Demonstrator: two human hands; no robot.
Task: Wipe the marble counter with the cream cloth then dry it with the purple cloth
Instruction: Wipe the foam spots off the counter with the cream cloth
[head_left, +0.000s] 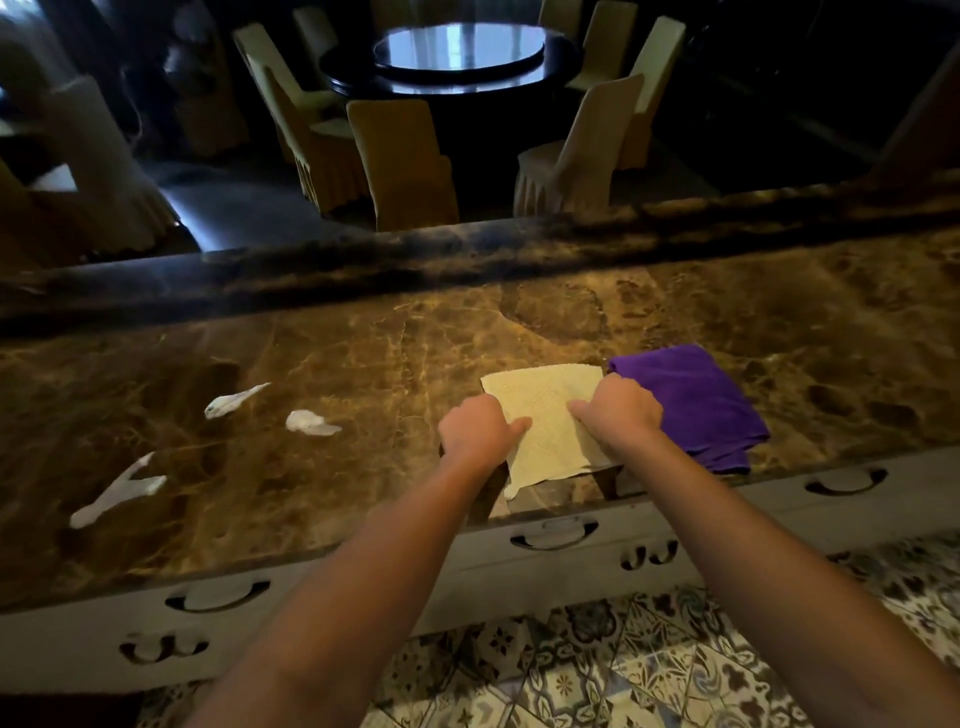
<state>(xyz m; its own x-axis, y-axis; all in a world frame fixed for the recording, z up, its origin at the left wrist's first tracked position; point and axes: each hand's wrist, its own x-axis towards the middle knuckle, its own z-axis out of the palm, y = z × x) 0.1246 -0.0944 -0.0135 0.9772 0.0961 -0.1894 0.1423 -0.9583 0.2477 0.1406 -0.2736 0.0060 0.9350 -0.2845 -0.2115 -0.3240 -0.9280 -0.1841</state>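
Observation:
The cream cloth (545, 415) lies flat on the brown marble counter (395, 343), near its front edge. My left hand (475, 428) grips the cloth's left edge, thumb resting on top. My right hand (621, 410) grips its right edge the same way. The purple cloth (696, 400) lies folded just right of the cream one, partly behind my right hand. Several white smears of spilled stuff (311, 422) mark the counter to the left.
A raised dark marble ledge (467, 254) runs along the counter's far side. Beyond it stand a round dark table (457, 57) and covered chairs. Grey drawers with handles (553, 538) sit under the counter, above a patterned tile floor (597, 670).

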